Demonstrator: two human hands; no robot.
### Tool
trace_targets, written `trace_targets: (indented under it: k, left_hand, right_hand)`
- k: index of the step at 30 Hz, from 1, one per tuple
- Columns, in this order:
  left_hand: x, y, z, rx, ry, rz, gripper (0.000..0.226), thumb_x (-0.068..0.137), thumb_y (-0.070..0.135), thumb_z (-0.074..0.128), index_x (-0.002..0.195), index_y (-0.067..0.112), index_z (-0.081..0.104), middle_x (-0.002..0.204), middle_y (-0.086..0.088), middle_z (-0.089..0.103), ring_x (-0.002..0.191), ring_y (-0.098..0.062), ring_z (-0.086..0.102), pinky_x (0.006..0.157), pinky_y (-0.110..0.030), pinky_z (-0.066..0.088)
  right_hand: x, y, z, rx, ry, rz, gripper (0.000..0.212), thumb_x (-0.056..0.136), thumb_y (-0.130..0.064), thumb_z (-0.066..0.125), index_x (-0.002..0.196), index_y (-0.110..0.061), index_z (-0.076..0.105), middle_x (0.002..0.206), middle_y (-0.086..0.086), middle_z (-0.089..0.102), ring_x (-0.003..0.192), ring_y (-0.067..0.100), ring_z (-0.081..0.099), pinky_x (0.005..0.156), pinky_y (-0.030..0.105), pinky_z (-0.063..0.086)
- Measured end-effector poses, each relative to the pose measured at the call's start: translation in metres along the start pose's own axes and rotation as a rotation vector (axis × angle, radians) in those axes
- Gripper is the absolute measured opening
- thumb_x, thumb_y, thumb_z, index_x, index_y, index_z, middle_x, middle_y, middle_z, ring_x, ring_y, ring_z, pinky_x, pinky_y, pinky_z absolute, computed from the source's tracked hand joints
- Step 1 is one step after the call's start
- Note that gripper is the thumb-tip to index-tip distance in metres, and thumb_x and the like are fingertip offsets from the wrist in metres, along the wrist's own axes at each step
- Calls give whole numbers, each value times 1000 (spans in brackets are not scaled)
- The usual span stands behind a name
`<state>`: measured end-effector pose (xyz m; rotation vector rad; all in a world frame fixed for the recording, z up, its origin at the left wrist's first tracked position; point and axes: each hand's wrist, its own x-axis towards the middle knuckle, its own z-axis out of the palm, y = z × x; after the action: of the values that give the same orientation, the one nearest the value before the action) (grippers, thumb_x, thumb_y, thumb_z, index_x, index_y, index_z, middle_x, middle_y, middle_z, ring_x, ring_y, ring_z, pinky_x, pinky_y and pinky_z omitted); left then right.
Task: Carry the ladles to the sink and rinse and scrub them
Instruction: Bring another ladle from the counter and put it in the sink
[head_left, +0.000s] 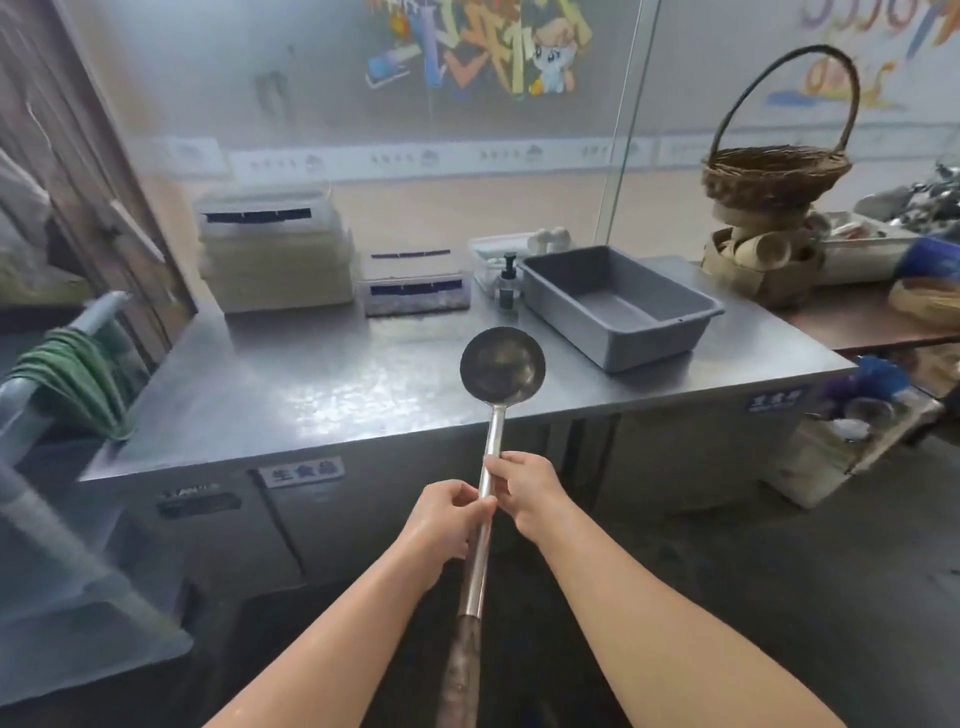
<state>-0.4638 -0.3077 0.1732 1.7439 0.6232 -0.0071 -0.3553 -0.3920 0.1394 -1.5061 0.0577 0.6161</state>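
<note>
Two hands on one ladle (491, 457), centre frame: left hand (447, 522) curled round the steel shaft, right hand (524, 491) pinching it just above. Bowl over the front edge of the steel counter (311, 384); dark grip at bottom centre. Grey plastic tub (680, 338) right of the bowl. Pump bottle (507, 283) behind. Wicker basket (776, 176), upper right.

Soft, even daylight fills the scene, with a pale sheen of glare on the steel tabletop (332, 384). Shadows are faint. The left edge smears with motion blur, straight lines bow outward toward the corners, and the background wall looks hazy.
</note>
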Motion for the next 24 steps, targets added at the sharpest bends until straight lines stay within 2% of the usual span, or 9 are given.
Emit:
trace_targets:
  k: [3, 6, 10, 13, 16, 20, 24]
  left_hand:
    - [68, 16, -2, -37, 42, 2, 17, 90, 26, 67, 95, 10, 69, 88, -10, 70, 79, -21, 68, 66, -34, 61]
    - [126, 33, -5, -82, 72, -25, 16, 90, 27, 67, 94, 11, 69, 87, -7, 68, 78, -19, 66, 59, -28, 55]
    - [195, 52, -7, -100, 99, -65, 20, 89, 30, 67, 94, 10, 68, 91, -9, 68, 79, -19, 64, 61, -30, 54]
    - [238, 60, -16, -132, 114, -89, 21, 89, 29, 67, 94, 9, 67, 93, -13, 68, 80, -21, 65, 66, -33, 56]
    - [284, 59, -29, -136, 128, -117, 19, 90, 29, 67, 93, 10, 67, 92, -10, 69, 84, -21, 67, 66, -32, 57]
    - [350, 47, -53, -140, 127, -163, 18, 90, 27, 67, 93, 10, 67, 91, -9, 68, 82, -20, 66, 61, -29, 56]
    - [409, 32, -75, -176, 102, -224, 15, 90, 24, 68, 91, 9, 67, 85, -7, 66, 76, -19, 66, 55, -23, 54]
  right_hand:
    - [65, -32, 7, -39, -55, -9, 14, 94, -16, 64, 98, -4, 71, 81, 6, 64, 74, 18, 63, 64, 26, 53]
    - [120, -63, 11, -54, -107, 13, 11, 94, -12, 63, 93, -2, 69, 81, 7, 62, 73, 18, 60, 62, 25, 52]
    - [187, -95, 17, -118, -152, 22, 13, 93, -10, 63, 81, -6, 65, 75, 7, 53, 69, 19, 51, 69, 29, 51]
    - [230, -111, 29, -155, -167, 40, 14, 92, -8, 63, 78, -6, 65, 79, 11, 53, 75, 23, 52, 76, 35, 54]
    - [275, -116, 46, -169, -166, 87, 15, 92, -8, 63, 77, -7, 65, 80, 11, 55, 76, 24, 53, 80, 35, 56]
    - [340, -114, 79, -216, -148, 136, 15, 92, -6, 63, 78, -6, 66, 75, 9, 57, 69, 22, 55, 69, 31, 56]
    - [396, -107, 108, -263, -126, 177, 15, 93, -5, 60, 78, -7, 64, 64, 3, 51, 54, 15, 48, 56, 24, 48]
